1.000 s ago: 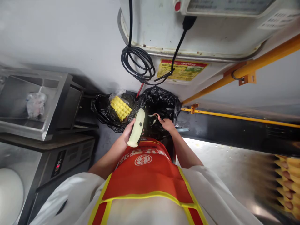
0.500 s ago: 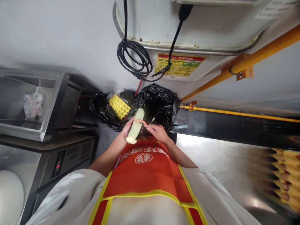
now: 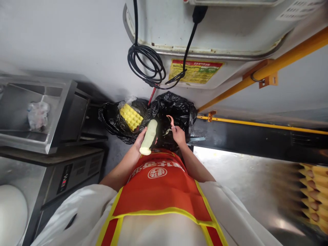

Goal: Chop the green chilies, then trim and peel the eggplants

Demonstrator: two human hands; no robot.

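A long pale-green vegetable (image 3: pixel 150 134), its skin largely off, rests in my left hand (image 3: pixel 140 139), which is wrapped round its side. Its kind I cannot make out for sure; the near end is a cream-coloured knob. My right hand (image 3: pixel 178 136) is closed on the handle of an orange peeler (image 3: pixel 170 120), apart from the vegetable and to its right. A thin strip of peel (image 3: pixel 167 131) hangs by the peeler. Below both is an open black bin bag (image 3: pixel 186 108).
A second black bag (image 3: pixel 109 118) holds a yellow egg tray (image 3: pixel 131 117). At left stands a steel sink (image 3: pixel 55 116) with a plastic bag in it. On the right are a steel counter (image 3: pixel 230 177), eggs in a tray (image 3: pixel 316 194) and a yellow pipe (image 3: pixel 256 125). Coiled black cable (image 3: pixel 146 65) hangs ahead.
My right hand has swung the peeler off the vegetable, to the right and over the black bag. The left hand still holds the vegetable in nearly the same place.
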